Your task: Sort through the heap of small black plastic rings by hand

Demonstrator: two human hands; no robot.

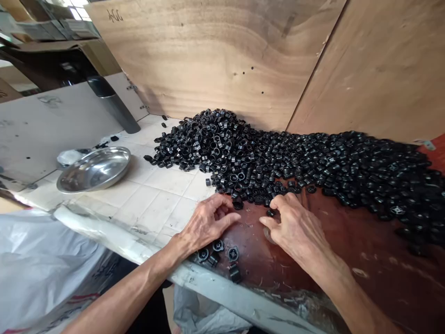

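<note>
Item: heap of black parts (243, 153), serving as landmark. Many small pieces, several showing as rings, are lying banked before the wooden panels (208, 60), which are probably acting as a backstop behind them.

Item: left hand (212, 218). It is resting at the heap's near edge. The fingers are curling inward and the thumb is standing a narrow gap away from them; whether the curl is hiding a piece, one cannot tell.

Item: right hand (295, 227). It is lying in front of the heap. Thumb and forefinger are closing narrowly about a small black part (271, 213); whether they are pinching or merely touching it, one cannot tell. Both hands are sitting low, presumably because the pieces are lying within fingertip reach.

Item: loose parts (233, 253), five visible. They are lying in front of the heap, apart from it, perhaps so as not to be mixing with it.

Item: red-brown sheet (257, 266). It is extending forward from beneath the heap, likely giving the pieces a smooth bed.

Item: metal bowl (99, 171). It is sitting left of the heap on white tiles (156, 204), seemingly set aside to be leaving the hands room.

Item: dark cylinder (120, 109). It is standing left of the heap, farther back, apparently out of the arms' way.
</note>
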